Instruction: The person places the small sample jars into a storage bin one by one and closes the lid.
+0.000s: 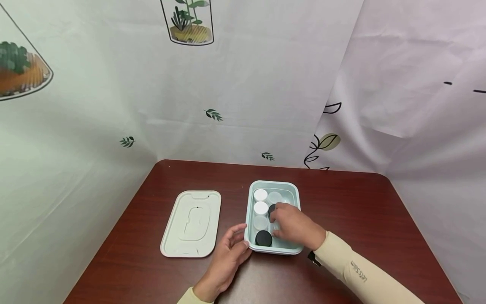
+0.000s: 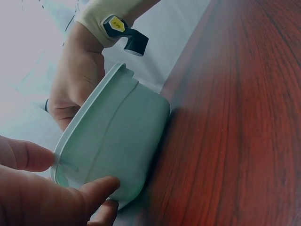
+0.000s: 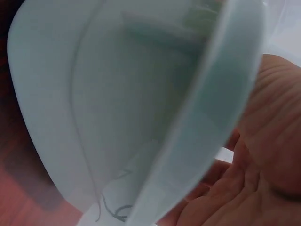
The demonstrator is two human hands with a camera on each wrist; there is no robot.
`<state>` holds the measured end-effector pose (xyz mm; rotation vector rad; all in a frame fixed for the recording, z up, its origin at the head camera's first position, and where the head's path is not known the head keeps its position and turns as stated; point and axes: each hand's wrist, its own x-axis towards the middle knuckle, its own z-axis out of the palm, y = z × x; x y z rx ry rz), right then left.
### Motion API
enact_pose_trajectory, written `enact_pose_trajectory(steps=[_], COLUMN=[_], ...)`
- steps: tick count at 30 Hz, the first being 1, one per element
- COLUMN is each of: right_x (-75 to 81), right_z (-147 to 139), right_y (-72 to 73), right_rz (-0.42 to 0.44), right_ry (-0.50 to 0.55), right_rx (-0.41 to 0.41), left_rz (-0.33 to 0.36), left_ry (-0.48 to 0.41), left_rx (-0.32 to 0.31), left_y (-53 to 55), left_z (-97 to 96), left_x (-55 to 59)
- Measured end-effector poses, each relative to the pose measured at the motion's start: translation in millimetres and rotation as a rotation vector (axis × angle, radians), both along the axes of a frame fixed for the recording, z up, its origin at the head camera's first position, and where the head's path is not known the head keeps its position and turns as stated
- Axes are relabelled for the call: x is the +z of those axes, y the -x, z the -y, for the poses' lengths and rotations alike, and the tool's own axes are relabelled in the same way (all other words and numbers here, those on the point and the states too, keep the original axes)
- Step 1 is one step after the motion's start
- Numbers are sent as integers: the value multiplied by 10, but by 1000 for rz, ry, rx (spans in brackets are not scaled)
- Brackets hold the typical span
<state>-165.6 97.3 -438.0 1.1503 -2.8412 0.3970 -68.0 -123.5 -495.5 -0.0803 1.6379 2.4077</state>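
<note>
A pale blue plastic bin (image 1: 252,198) stands on the table, holding small round lidded jars in rows. My left hand (image 1: 227,255) touches its outer left wall near the front corner. In the left wrist view, fingertips (image 2: 110,182) of that hand lie against the wall and rim. My right hand (image 1: 294,223) reaches inside, thumb and fingers around a clear-topped round jar (image 1: 276,226), mostly hidden by the hand. Beside these fingers is a black lid (image 1: 271,209); another black lid (image 1: 263,238) is at the near left. Two white lids (image 1: 260,208) line the left side.
A white lid (image 1: 174,232) for a box lies flat on the dark red wooden table (image 1: 353,211), left of the bin. Printed cloth (image 1: 265,84) hangs behind and at both sides of the table.
</note>
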Motion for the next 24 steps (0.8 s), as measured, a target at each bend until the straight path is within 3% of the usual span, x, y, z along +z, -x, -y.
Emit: enact_pose_trajectory(steps=[15,24], right_x=[-67,-166], right_z=[-4,-34], right_y=[-19,-42], right_rz=[-23,-93], right_ry=[34,47], right_rx=[-42,-35], left_rz=[-2,-5], left_ry=[-3,0], left_rx=[1,1], left_y=[-3,-8], left_z=[-4,-13], left_x=[3,3])
